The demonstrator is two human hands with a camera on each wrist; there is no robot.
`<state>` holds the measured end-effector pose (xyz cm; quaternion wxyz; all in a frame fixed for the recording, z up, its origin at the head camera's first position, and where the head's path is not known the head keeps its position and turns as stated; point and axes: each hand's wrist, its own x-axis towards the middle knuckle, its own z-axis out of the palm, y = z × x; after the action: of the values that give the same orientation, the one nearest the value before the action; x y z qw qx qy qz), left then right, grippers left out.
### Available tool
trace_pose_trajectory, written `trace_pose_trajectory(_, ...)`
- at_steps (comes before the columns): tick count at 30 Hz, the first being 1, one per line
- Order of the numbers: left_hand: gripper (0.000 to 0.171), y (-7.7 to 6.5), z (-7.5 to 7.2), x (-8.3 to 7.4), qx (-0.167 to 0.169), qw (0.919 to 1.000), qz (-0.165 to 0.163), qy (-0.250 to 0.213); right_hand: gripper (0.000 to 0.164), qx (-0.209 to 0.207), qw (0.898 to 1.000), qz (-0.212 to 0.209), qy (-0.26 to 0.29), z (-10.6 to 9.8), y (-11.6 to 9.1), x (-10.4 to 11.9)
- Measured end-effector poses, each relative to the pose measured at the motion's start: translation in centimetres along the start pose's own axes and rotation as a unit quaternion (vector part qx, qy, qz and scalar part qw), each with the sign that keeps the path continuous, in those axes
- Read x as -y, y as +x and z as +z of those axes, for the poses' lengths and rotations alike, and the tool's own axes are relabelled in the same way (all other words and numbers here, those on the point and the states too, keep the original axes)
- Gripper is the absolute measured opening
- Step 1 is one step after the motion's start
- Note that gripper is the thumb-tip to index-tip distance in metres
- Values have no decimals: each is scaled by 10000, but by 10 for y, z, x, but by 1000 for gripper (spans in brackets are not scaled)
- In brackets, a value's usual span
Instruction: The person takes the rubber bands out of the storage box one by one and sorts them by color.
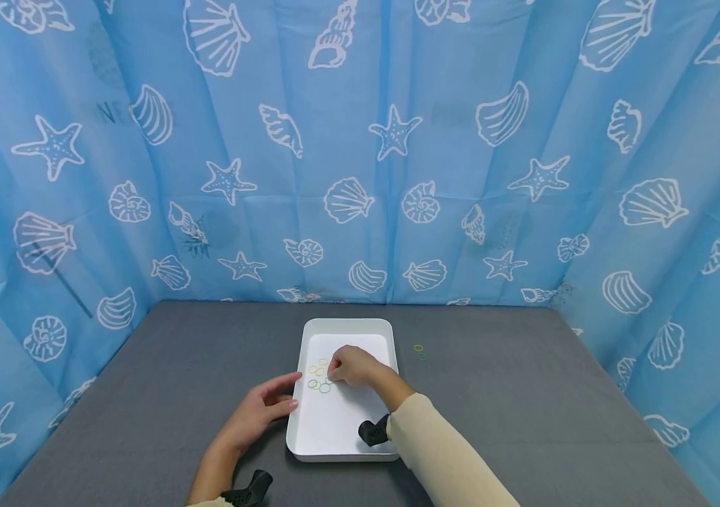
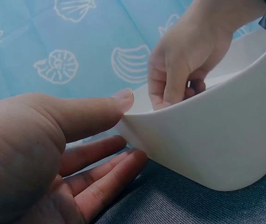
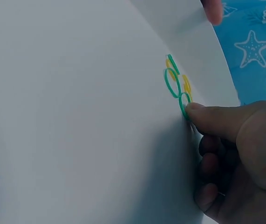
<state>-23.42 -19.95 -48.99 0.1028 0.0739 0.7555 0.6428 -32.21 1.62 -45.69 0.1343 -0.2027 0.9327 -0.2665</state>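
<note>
A white tray (image 1: 341,429) holds several thin green and yellow rings, like small rubber bands, near its left wall. My right hand (image 1: 354,366) is inside the tray, fingers curled, and pinches a small green rubber band (image 3: 185,105) at the tray floor. Its index fingertip is hidden behind the thumb in the right wrist view. Right beside that band lies another green rubber band (image 3: 171,83), with a yellow one (image 3: 187,84) close by. My left hand (image 1: 258,412) rests against the tray's left side, its thumb at the rim and its fingers loosely extended along the outer wall.
A yellow band (image 1: 418,348) and a green band (image 1: 422,356) lie on the grey tabletop (image 1: 525,394) to the right of the tray. A blue curtain (image 1: 360,155) printed with shells and starfish hangs round the back and sides.
</note>
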Motion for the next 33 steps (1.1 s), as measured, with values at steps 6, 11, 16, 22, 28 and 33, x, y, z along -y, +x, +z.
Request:
trace_pose_trajectory(6, 54, 1, 1, 0, -12, 10000, 22, -10, 17, -66, 9996, -72, 280, -1, 1, -5)
trace_pose_trajectory(11, 54, 1, 0, 1, 27, 10000, 88, -6, 13, -258, 9985, -287, 395, -6, 0, -8)
trace_pose_trajectory(16, 54, 1, 0, 2, 20, 10000, 65, 11, 10, -506, 9964, -380, 568, -15, -2, -10)
trace_pose_trajectory(22, 54, 1, 1, 1, -74, 10000, 2, 26, 10, -731, 9946, -272, 679, -24, -7, -12)
trace_pose_trajectory(28, 53, 1, 2, 0, -142, 9998, -37, 118, 11, -872, 9926, -269, 805, -29, -14, -13)
trace_pose_trajectory(33, 53, 1, 1, 1, -109, 9998, -31, 131, 10, -1023, 9885, -457, 1017, -34, -21, -18)
